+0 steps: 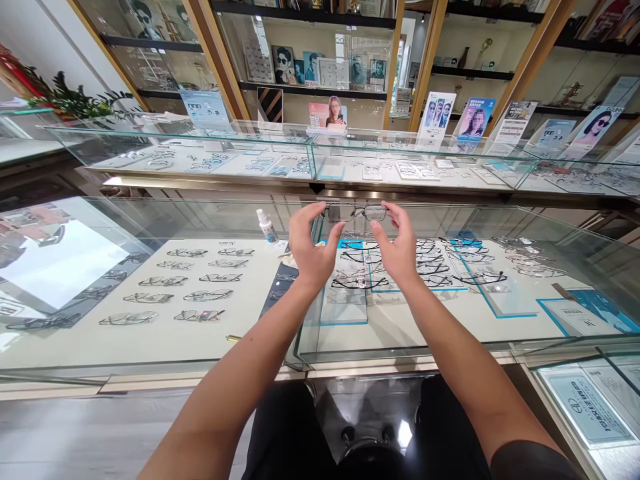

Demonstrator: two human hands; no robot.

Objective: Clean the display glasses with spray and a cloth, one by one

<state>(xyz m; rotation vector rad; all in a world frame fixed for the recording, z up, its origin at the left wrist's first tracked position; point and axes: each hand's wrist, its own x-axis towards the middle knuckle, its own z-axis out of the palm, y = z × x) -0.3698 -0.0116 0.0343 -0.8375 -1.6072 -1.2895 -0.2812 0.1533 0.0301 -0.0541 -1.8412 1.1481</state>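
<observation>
A thin dark-framed pair of glasses point(356, 213) is held up between my two hands, lenses upright, above the glass display case point(225, 347). My left hand point(314, 247) grips its left end between thumb and fingers. At the other end, my right hand point(397, 243) has the frame's right side near its fingertips, thumb below. Under the glass beneath my right hand lie several rows of dark-framed glasses point(433, 270). More glasses point(203, 277) are laid out in two columns to the left of my left hand.
A white spray bottle point(267, 227) stands left of my hands. Behind runs a second glass case point(250, 163) carrying upright advertising cards point(435, 120). Framed certificates point(587, 407) show at the lower right. My dark-clothed legs are below the front edge.
</observation>
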